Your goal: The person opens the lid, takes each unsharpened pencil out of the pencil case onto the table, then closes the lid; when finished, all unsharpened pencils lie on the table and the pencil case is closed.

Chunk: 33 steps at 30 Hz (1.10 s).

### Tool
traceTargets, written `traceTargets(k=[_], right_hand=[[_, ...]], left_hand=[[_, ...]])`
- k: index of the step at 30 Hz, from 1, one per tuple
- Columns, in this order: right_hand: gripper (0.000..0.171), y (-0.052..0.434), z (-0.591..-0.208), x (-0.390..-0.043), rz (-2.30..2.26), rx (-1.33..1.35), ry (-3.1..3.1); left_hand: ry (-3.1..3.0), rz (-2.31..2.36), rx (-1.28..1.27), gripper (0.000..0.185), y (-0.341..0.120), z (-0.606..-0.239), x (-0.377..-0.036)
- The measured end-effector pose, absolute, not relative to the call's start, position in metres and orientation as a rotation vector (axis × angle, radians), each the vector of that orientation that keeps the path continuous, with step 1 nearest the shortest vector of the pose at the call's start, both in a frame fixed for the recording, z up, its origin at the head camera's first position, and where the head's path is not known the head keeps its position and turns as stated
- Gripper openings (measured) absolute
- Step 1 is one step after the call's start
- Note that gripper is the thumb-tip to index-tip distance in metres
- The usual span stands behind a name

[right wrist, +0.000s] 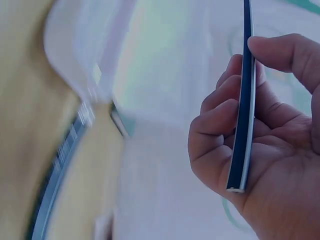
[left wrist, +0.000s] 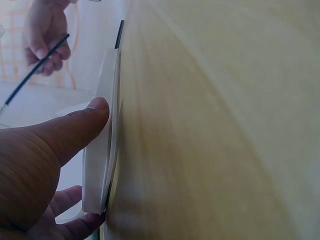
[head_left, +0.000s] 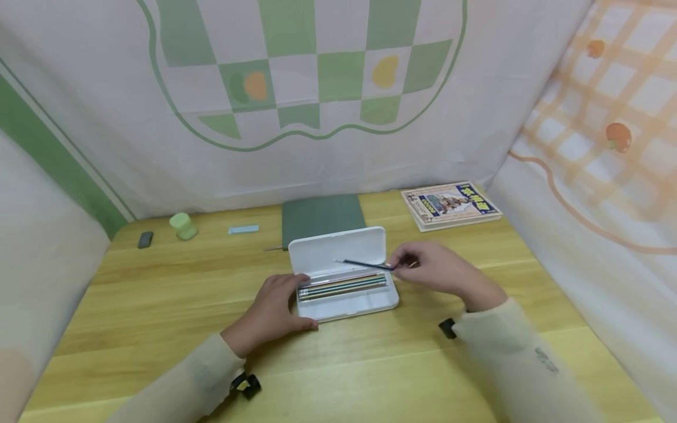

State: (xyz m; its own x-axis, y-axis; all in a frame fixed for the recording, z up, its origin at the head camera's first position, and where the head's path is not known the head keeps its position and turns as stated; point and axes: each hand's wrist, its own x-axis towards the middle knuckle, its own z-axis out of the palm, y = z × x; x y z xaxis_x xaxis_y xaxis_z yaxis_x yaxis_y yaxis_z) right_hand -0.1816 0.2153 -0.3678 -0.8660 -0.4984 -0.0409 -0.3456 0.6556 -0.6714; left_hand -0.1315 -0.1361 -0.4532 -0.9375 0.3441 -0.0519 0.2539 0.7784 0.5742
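Observation:
A white pencil case point(head_left: 349, 310) lies with its lid point(head_left: 338, 251) raised, and several pencils point(head_left: 344, 286) lie side by side inside it. My left hand point(head_left: 272, 311) grips the case's left end; in the left wrist view its thumb presses the case wall point(left wrist: 97, 160) and other fingers reach round the end. Over the right part of the case my right hand point(head_left: 436, 267) holds a dark pencil point(head_left: 367, 265), tilted slightly. The right wrist view shows that dark pencil point(right wrist: 242, 115) pinched between thumb and fingers, its lower end near the palm.
A dark green notebook point(head_left: 322, 214) lies behind the case, with an illustrated book point(head_left: 449, 204) at the back right. Toward the back left are a light blue strip point(head_left: 243, 229), a green cylindrical object point(head_left: 183, 226) and a small dark grey block point(head_left: 145, 239). Curtains border the wooden table point(head_left: 174, 305).

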Motion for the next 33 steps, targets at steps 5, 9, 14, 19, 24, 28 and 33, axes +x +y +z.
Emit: traceTargets(k=[5, 9, 14, 19, 24, 28, 33], right_hand=[[0.018, 0.268, -0.353, -0.184, -1.091, -0.509, 2.701], [0.025, 0.307, -0.362, -0.196, -1.125, -0.341, 2.728], [0.025, 0.325, -0.389, -0.209, -1.001, -0.296, 2.757], [0.018, 0.322, -0.412, -0.217, -0.865, -0.364, 2.742], [0.012, 0.315, -0.423, -0.221, -0.813, -0.408, 2.694], [0.01, 0.311, -0.427, -0.222, -0.8, -0.435, 2.663], [0.01, 0.307, -0.426, -0.221, -0.784, -0.453, 2.658]], left_hand=[[2.82, 0.874, 0.48, 0.098, -0.136, -0.453, -0.131], [2.821, 0.876, 0.481, 0.097, -0.136, -0.452, -0.131], [2.82, 0.874, 0.486, 0.098, -0.137, -0.452, -0.131], [2.815, 0.88, 0.485, 0.098, -0.136, -0.452, -0.131], [2.812, 0.885, 0.467, 0.098, -0.136, -0.451, -0.13], [2.81, 0.879, 0.464, 0.098, -0.135, -0.451, -0.129], [2.808, 0.885, 0.457, 0.098, -0.135, -0.45, -0.129]])
